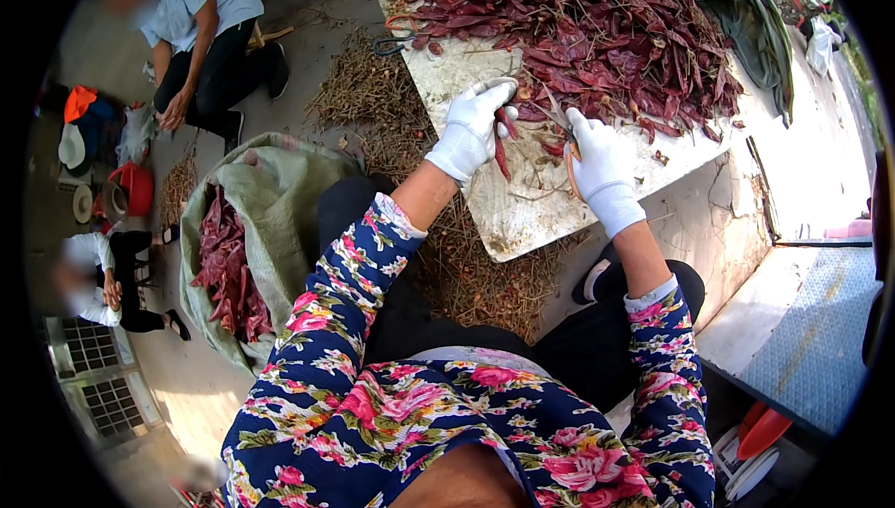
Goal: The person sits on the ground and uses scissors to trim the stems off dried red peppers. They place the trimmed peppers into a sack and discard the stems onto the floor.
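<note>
My left hand (477, 122), in a white knit glove, is closed around a few dried red chili peppers (502, 158) that hang below the fingers. In my gloved right hand (603, 155) is a pair of scissors (556, 109) with orange handles. Its blades point up and left toward the chilies. Both hands are above a worn white board (482, 207). A large heap of dried red chilies (615, 39) with stems covers the board's far side. Loose stem bits lie on the bare part of the board.
At my left stands a woven sack (273, 193) with dried chilies (227, 277) inside. Cut stems (489, 277) cover the ground beneath the board. Two people (203, 32) sit at the left. A second pair of scissors (391, 43) lies at the board's left edge. A blue-topped table (797, 326) stands right.
</note>
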Motion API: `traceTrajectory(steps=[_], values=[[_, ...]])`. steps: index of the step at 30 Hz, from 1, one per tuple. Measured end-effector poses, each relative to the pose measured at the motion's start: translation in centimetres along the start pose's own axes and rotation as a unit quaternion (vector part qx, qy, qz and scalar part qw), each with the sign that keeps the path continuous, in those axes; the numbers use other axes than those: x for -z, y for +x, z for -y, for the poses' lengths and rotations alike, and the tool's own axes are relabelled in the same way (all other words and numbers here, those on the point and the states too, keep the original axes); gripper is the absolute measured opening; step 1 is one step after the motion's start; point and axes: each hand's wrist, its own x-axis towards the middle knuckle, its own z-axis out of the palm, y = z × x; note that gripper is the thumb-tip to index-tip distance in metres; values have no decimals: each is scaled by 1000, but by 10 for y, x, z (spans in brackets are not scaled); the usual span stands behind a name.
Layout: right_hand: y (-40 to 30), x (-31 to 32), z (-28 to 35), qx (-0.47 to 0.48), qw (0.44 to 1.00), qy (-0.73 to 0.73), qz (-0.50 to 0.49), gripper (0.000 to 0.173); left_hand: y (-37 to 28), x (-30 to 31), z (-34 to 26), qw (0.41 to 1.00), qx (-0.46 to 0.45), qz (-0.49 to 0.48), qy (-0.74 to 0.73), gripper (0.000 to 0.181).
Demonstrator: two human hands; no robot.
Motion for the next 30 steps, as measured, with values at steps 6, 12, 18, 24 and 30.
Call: traceTrajectory(steps=[6, 12, 18, 24, 30], values=[[1, 3, 11, 47, 997, -15, -65, 59, -12, -13, 10, 996, -17, -3, 87, 18], [1, 1, 11, 28, 999, -17, -39, 60, -12, -13, 11, 996, 2, 10, 94, 19], [0, 2, 13, 36, 997, -11, -70, 60, -12, -12, 16, 998, 11, 15, 54, 20], [0, 6, 15, 28, 999, -4, -47, 51, -13, -14, 15, 998, -5, 11, 54, 20], [-3, 7, 23, 20, 996, 76, -35, 36, -9, -16, 7, 996, -24, -17, 81, 19]])
